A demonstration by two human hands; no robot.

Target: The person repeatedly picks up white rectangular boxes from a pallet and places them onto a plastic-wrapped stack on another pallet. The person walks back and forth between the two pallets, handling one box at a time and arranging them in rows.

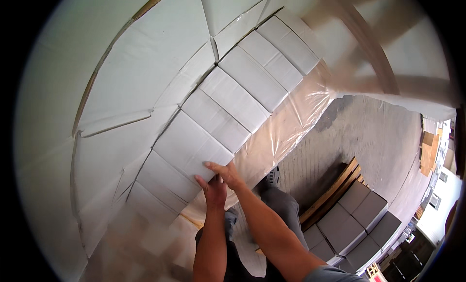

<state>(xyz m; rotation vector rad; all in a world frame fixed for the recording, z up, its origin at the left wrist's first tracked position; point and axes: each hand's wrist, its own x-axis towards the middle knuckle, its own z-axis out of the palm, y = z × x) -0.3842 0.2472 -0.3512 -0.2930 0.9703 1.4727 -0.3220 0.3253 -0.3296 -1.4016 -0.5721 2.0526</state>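
Note:
A row of white cardboard boxes [235, 95] runs diagonally along a tall wall of white cardboard. My right hand [228, 174] is at the front edge of one white box [191, 138] in the lower part of the row, with one digit reaching over its top. Close beside it, my left hand [214, 190] grips at the same edge near the seam with the neighbouring box [167, 175]. Both hands' other fingers are partly bent and partly hidden against the box front. Clear plastic film [284, 121] hangs down the front of the row.
My legs and a shoe [273, 176] show below on the concrete floor [369, 136]. To the right, more boxes [342, 228] stand beside wooden boards [330, 189]. A blurred brown-and-white shape [378, 44] fills the upper right. Brown cardboard [428, 151] lies farther off.

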